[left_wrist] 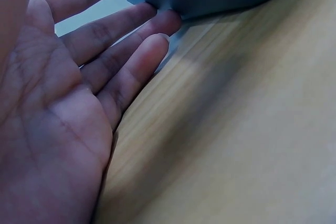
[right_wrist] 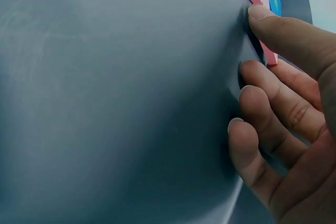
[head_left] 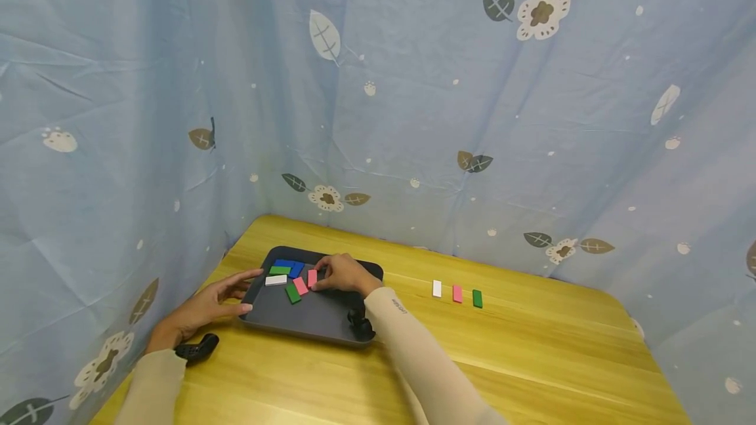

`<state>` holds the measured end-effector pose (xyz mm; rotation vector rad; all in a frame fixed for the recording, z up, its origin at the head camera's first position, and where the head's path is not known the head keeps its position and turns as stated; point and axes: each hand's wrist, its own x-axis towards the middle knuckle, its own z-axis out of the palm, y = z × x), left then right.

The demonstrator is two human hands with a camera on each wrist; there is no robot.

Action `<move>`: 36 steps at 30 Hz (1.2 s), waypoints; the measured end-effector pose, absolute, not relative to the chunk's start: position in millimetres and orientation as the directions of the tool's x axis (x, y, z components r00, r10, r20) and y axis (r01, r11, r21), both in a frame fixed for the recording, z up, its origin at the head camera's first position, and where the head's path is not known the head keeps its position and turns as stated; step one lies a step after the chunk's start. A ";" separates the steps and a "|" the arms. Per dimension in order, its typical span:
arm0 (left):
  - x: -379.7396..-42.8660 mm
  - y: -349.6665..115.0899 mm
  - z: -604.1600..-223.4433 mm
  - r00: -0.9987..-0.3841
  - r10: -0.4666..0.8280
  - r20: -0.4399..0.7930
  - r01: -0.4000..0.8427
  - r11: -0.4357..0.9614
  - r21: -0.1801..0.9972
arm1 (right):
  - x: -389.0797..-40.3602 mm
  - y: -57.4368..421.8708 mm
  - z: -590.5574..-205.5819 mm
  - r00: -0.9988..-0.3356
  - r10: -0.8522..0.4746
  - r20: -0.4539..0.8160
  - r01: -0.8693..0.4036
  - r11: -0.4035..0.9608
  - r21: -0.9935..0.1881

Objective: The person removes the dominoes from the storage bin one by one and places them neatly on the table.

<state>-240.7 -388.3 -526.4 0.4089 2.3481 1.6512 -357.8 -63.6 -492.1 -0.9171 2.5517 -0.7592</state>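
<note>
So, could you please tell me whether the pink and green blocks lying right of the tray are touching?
Apart: the head view shows bare table between the pink block and the green block.

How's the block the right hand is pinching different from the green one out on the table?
The pinched block is pink, while the table block is green. The pinched block is within the tray's rim, but the table block lies outside it. The right grip holds the pinched block; no hand touches the table block. Both are flat, oblong pieces.
</note>
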 end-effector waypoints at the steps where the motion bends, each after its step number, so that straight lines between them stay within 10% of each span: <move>1: -240.9 -387.8 -526.4 -0.931 0.363 -0.036 0.090 0.324 0.942 | -357.6 -61.8 -491.0 -0.740 -0.662 -0.120 -0.489 0.652 -0.580; 36: -237.3 -381.6 -519.2 -0.930 0.366 -0.043 0.095 0.351 0.932 | -348.3 46.1 -439.7 -0.742 -0.669 0.037 -0.591 0.629 -0.505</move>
